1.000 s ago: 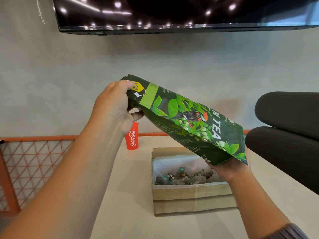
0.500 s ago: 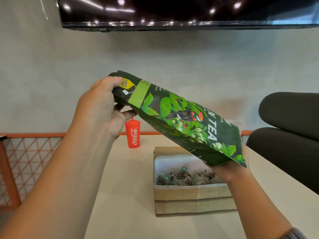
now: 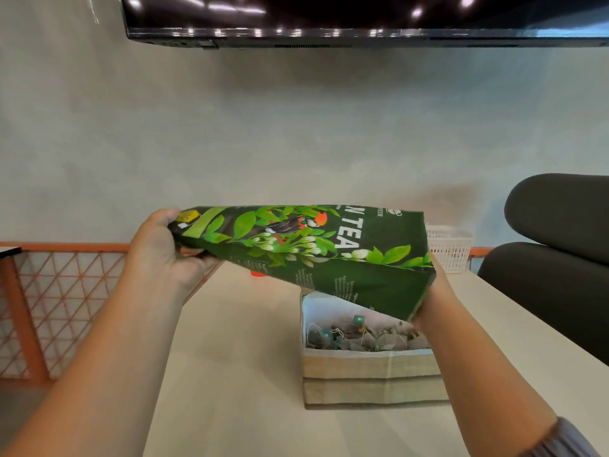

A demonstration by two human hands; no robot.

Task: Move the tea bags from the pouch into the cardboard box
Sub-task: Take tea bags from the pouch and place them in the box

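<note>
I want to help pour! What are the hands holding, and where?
The green tea pouch, by both ends: left hand grips the higher end, right hand holds the lower end over the box.

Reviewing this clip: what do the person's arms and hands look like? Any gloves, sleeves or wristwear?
Both hands, left hand and right hand, are bare, with no gloves. No watch or bracelet shows at either wrist. The left forearm is uncovered to the frame edge. The right arm has a greyish ribbed sleeve pushed up towards the elbow.
</note>
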